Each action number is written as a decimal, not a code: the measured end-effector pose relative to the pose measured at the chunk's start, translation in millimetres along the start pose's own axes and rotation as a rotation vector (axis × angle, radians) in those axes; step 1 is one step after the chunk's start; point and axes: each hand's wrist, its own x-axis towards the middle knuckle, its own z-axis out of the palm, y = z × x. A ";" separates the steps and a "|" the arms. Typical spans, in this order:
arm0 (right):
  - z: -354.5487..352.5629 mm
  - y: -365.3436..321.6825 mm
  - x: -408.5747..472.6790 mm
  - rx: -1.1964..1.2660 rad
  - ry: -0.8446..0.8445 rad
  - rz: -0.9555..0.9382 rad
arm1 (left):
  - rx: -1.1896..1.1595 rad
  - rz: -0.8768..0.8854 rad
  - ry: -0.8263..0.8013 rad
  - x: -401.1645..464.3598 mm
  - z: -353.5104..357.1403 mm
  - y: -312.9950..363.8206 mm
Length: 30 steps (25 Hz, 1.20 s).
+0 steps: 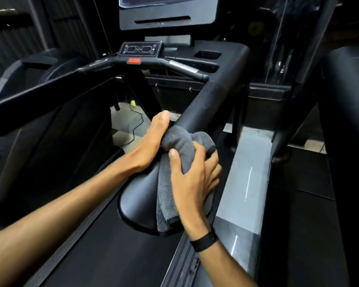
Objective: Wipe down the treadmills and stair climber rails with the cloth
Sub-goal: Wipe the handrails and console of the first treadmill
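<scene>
Both forearms reach forward and meet on the treadmill's right handrail (211,100), a thick black bar that slopes down from the console toward the camera and ends in a rounded cap. The left hand (151,139) comes in from the left, its thumb lying straight along the rail's upper side while the palm and unseen fingers press against the bunched top of the grey cloth (182,146). The right hand (195,175), with a black wristband (204,239) on its wrist, lies over the cloth just nearer the camera on the rail, thumb and fingers curled round the fabric and rail; its fingertips are hidden on the rail's far side. The cloth is draped over the rail between the two hands, its loose folds hanging down the rail's right side to the cap. Beyond the rail's upper end sit the control panel (140,49) with a red stop button (134,61) and a recessed cup holder (207,54), whose contents cannot be made out.
</scene>
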 end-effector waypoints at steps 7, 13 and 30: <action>23.6 -14.7 104.7 -0.227 -0.058 -0.116 | -0.140 0.039 -0.003 42.5 7.7 -7.3; 27.4 -3.6 188.5 -0.097 0.005 0.091 | -0.129 -0.052 -0.017 41.9 10.2 -15.5; 12.3 -15.8 -35.8 -0.148 0.043 -0.189 | -0.222 0.150 0.357 -11.3 -24.6 -7.1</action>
